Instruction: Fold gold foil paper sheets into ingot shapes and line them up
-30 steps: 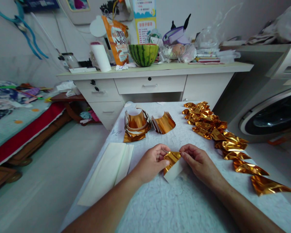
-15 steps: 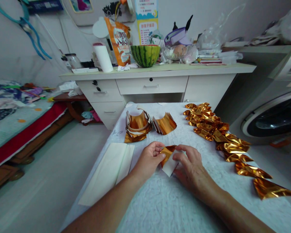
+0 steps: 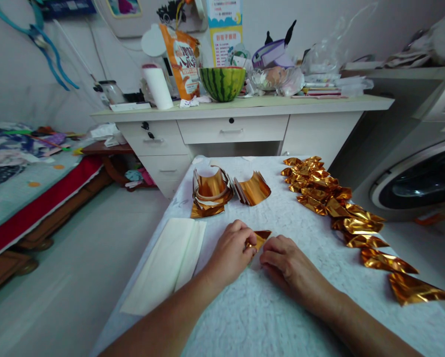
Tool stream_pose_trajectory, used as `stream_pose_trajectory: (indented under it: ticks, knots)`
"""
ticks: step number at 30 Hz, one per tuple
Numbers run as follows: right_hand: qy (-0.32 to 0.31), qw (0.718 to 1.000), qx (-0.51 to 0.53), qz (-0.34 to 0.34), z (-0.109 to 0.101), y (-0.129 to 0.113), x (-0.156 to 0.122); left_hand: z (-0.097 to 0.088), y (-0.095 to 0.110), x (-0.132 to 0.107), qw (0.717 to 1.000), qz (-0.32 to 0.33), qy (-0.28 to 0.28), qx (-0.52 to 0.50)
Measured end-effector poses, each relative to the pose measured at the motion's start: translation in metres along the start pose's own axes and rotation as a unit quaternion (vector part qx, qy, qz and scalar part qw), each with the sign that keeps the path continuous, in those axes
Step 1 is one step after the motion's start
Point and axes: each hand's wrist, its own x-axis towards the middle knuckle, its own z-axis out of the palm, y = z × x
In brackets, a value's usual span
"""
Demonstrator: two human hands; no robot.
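A small sheet of gold foil paper [image 3: 261, 238], partly curled, lies between my hands over the cloth-covered table. My left hand [image 3: 234, 250] pinches its left side with fingers closed. My right hand [image 3: 287, 262] is closed at its lower right edge, fingertips pressed together on the paper; the exact grip is partly hidden. Beyond them stand two curved stacks of gold foil sheets, a larger stack [image 3: 211, 191] and a smaller stack [image 3: 255, 189]. Folded gold foil pieces [image 3: 360, 226] run in a row down the right side.
White paper sheets [image 3: 166, 263] lie by my left forearm on the table [image 3: 222, 322]. Behind is a white desk [image 3: 237, 130] bearing a watermelon half [image 3: 222, 83] and an orange snack bag [image 3: 181, 64]. A washing machine [image 3: 423, 148] stands right, a bed [image 3: 29, 178] left.
The foil paper has been turned and curled over, so its white side, visible before, is now mostly hidden. My right hand's fingers have closed in lower beside it.
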Motion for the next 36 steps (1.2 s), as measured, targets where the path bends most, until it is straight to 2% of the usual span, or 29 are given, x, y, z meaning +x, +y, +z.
stream_pose_trajectory:
  ticks: [2,4,8,12,23,36]
  knots:
    - [0.002,1.000,0.023,0.003,0.001,0.000,-0.001,-0.004,0.002,-0.001,0.999,0.000,-0.008,0.040]
    - [0.014,0.999,0.041,0.005,0.002,0.001,-0.001,-0.008,0.003,-0.001,0.997,-0.004,-0.039,0.061]
    - [0.029,0.997,0.059,0.030,0.005,0.000,0.000,-0.015,0.002,0.001,0.992,-0.004,-0.118,0.053]
    - [0.027,0.994,0.079,0.070,0.006,-0.003,0.004,-0.020,0.001,0.002,0.986,-0.001,-0.158,0.044]
    - [0.039,0.989,0.040,0.140,0.015,-0.009,0.008,-0.025,0.001,-0.001,0.983,0.001,-0.177,0.047]
    - [0.070,0.987,0.013,0.144,0.024,-0.007,0.009,-0.027,0.004,0.000,0.982,-0.003,-0.184,0.040]
